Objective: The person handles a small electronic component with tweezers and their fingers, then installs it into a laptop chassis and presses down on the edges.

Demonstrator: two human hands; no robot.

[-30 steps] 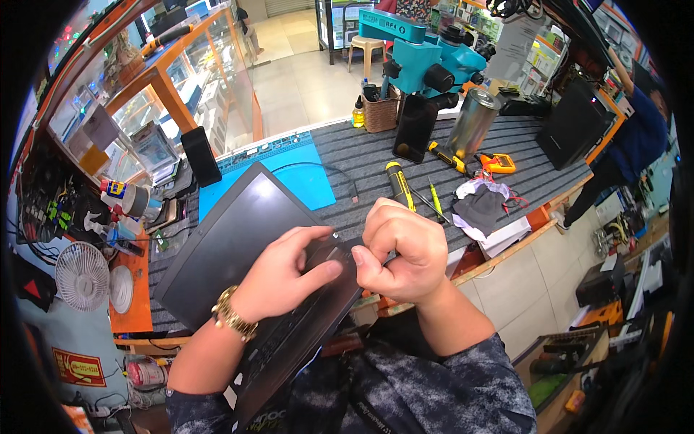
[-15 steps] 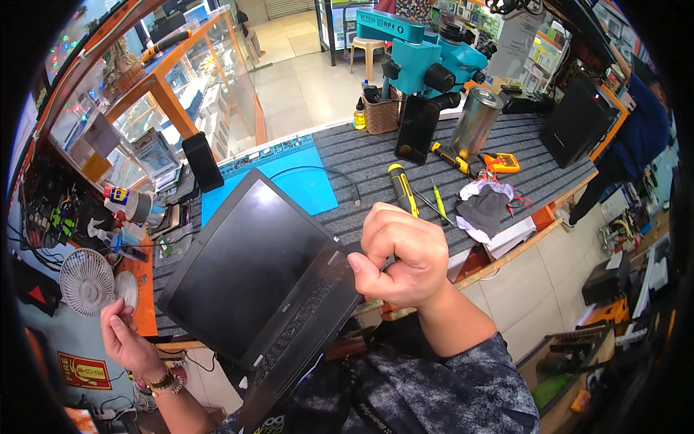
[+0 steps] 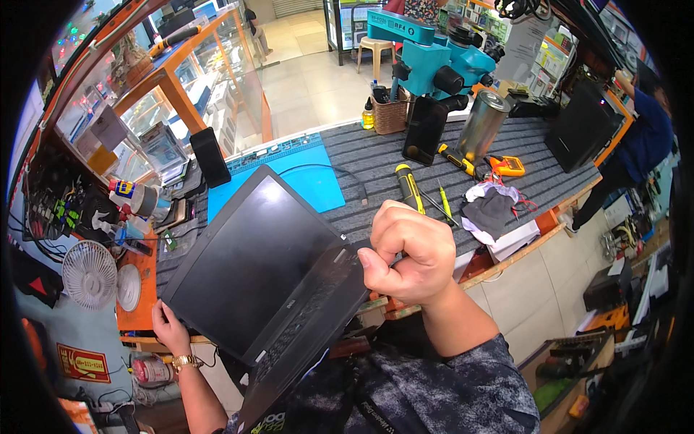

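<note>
An open black laptop tilts in front of me over the bench's near edge, its screen dark and its keyboard side toward me. My left hand pinches the left corner of the screen lid, fingertips at its edge. Beside the laptop's right edge, my right hand is raised and closed, thumb pressed against curled fingers. Whatever may be in that fist is hidden. A blue repair mat lies behind the laptop, with a black cable across it.
Right of the mat lie a yellow-black screwdriver, a green pen-like tool, an orange multimeter and a dark cloth. A teal microscope and a metal can stand behind. A white fan is at left; a person stands far right.
My left hand has moved right and onto the laptop lid's corner, from a spot apart from it. My right hand keeps its closed shape; the whole view has shifted slightly.
</note>
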